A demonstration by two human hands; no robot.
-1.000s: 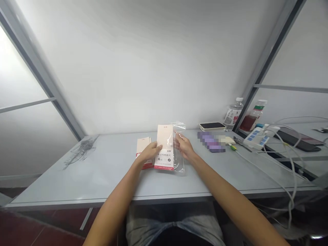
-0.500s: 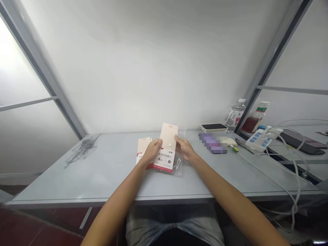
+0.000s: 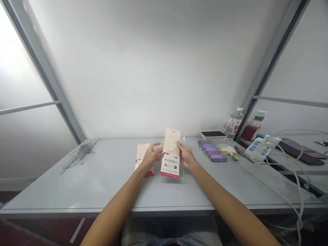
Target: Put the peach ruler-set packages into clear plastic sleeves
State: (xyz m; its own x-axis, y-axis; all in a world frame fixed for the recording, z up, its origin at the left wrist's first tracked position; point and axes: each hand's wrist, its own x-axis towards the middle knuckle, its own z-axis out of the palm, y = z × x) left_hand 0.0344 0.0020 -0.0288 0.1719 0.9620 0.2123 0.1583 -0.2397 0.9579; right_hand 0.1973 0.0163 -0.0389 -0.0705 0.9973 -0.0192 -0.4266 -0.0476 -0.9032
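Pinched at its edge by the right fingers (image 3: 181, 147), the sleeved card (image 3: 170, 158) looks light, bendable, slick; steady it also at the edge nearest the parted left fingers (image 3: 153, 151)

Stacked cards (image 3: 142, 150) were partly covered by the left hand (image 3: 150, 158), most right hand (image 3: 187, 158) fingers were hidden behind a packaged card (image 3: 171, 155), and a purple item (image 3: 210, 150) was blurred.
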